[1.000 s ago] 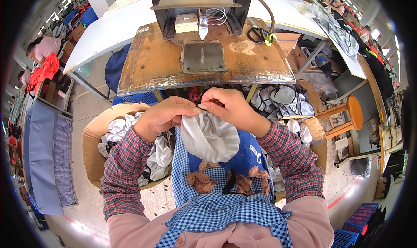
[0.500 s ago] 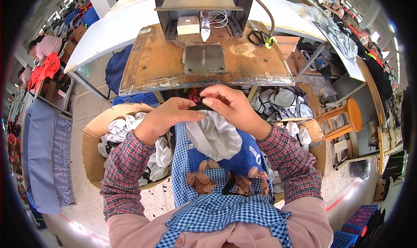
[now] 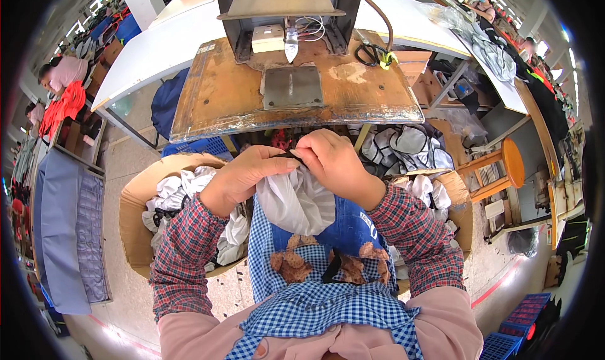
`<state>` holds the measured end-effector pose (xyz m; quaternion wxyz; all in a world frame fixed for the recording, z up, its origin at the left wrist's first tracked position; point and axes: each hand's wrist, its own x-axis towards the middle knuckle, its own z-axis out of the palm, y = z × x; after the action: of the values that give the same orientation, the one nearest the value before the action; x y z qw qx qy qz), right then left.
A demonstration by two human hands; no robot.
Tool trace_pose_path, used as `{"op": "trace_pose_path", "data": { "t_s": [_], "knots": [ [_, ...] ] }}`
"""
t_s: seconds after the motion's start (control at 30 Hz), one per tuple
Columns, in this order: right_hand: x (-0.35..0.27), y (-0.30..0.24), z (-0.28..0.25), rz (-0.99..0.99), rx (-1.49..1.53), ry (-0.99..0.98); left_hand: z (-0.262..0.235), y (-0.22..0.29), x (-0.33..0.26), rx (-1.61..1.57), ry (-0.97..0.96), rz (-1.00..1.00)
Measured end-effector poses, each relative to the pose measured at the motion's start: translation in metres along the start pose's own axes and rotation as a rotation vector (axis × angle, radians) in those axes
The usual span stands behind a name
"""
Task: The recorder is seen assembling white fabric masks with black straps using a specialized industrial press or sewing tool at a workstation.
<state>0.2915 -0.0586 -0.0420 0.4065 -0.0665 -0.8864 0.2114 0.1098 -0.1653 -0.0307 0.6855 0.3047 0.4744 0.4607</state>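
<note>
A white, faintly striped fabric piece with a black edge band hangs between my hands, above my lap. Thumb and fingers of my left hand pinch its black band on the left. My right hand grips the same band close by, so the two sets of fingertips almost meet. Most of the band lies hidden under my fingers. Just beyond the hands is the front edge of a worn wooden machine table, with a metal plate set into its top.
Cardboard boxes of white fabric pieces flank me, one on the left and one on the right. Black-handled scissors lie on the wooden table beside the machine's pointed metal tip. A wooden stool stands at right. Other people work farther off.
My right hand has turned and come lower, its fingers now curled over the black band. The fabric has shifted slightly left and hangs more bunched together. The view has moved a little.
</note>
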Motion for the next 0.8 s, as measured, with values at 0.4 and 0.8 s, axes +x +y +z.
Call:
{"op": "trace_pose_path", "data": {
  "t_s": [0.4,0.8],
  "knots": [
    [0.003,0.0,-0.009,0.537,0.589,-0.005,0.005,0.008,-0.003,0.102,0.064,0.058],
    [-0.056,0.012,-0.043,0.605,0.557,-0.224,0.026,-0.016,0.0,0.634,0.194,0.501]
  ]
}}
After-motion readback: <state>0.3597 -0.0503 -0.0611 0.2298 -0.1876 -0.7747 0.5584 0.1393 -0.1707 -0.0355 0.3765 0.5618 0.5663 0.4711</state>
